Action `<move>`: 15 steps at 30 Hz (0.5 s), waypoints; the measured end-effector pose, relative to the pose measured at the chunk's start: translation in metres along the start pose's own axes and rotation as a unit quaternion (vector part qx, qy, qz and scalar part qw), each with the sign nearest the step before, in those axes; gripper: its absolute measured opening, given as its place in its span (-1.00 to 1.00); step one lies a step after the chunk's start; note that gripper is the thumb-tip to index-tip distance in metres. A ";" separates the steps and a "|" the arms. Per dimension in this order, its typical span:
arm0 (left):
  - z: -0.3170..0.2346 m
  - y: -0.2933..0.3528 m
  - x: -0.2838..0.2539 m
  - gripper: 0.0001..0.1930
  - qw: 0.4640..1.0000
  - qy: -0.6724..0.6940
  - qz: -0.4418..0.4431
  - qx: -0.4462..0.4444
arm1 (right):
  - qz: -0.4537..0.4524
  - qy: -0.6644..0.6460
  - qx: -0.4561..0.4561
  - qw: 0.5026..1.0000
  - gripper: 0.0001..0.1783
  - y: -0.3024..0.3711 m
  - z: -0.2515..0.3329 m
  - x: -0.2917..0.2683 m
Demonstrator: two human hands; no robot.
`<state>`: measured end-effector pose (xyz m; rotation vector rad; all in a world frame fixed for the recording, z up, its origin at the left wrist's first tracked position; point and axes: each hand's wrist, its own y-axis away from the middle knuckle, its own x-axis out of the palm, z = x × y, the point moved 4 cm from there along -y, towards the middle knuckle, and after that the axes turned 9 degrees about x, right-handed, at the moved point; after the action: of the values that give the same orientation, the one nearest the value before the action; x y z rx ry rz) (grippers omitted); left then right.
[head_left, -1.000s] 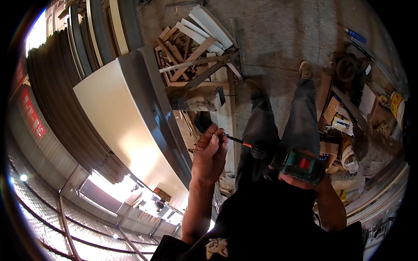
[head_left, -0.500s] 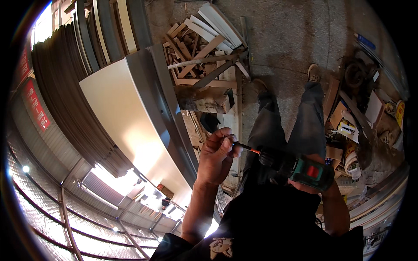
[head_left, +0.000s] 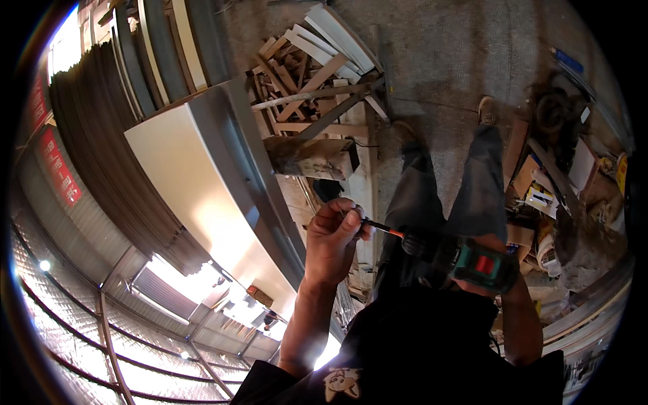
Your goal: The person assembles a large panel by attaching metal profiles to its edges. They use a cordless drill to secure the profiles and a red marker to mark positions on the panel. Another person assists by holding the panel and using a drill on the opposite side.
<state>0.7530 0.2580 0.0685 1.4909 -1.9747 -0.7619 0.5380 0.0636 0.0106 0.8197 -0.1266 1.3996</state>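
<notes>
Nearest the camera, your dark upper garment fills the lower middle of the view, and both of your forearms rise out of it. Your right hand [head_left: 496, 266] is wrapped around the grip of a green and black cordless drill [head_left: 466, 260], which lies roughly level and points toward your left; the hand is mostly hidden behind the tool body, so only its closed hold on the grip can be read. From the black chuck a slim bit [head_left: 379, 227] with an orange collar runs left and slightly upward. Your left hand [head_left: 334, 239] meets the tip of that bit: the fingers are curled narrow and the fingertips [head_left: 352, 217] pinch at the bit's far end; whether a screw sits between them is too small to tell. Just beyond the hands, your two trouser legs [head_left: 452, 189] extend up the picture to your shoes on the grey concrete floor [head_left: 459, 61]. Left of the hands, a large pale panel with a grey edge [head_left: 196, 182] runs diagonally from upper centre toward the lower middle. Beside its upper end sits a thick wooden block [head_left: 314, 156], and beyond that a pile of wooden offcuts and slats [head_left: 310, 74]. To the right of your legs, cardboard pieces and mixed clutter [head_left: 547, 189] lie on the floor. Farthest left, stacked dark boards [head_left: 94, 115] lean in a row, with the metal roof framing [head_left: 101, 324] curving below them.
</notes>
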 end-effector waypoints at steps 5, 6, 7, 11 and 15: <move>-0.009 -0.001 -0.002 -0.81 0.986 -0.165 0.029 0.020 | 0.041 -0.039 0.059 0.997 -0.35 -0.006 -0.008 -0.008; -0.010 -0.001 -0.003 -0.81 0.981 -0.188 0.037 0.017 | 0.044 -0.047 0.081 0.995 -0.34 -0.004 -0.009 -0.010; -0.012 -0.001 -0.003 -0.81 0.976 -0.211 0.046 0.013 | 0.047 -0.025 0.072 0.996 -0.33 -0.006 -0.009 -0.011; -0.016 0.005 -0.009 -0.81 0.973 -0.220 0.056 0.027 | 0.058 0.081 -0.006 0.995 -0.33 -0.018 -0.005 -0.008; -0.011 0.014 -0.012 -0.81 0.996 -0.062 -0.017 0.060 | 0.065 0.038 -0.003 0.997 -0.31 -0.027 -0.005 -0.001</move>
<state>0.7545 0.2711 0.0848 1.5851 -2.1248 -0.7779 0.5601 0.0675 -0.0054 0.7625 -0.1267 1.5508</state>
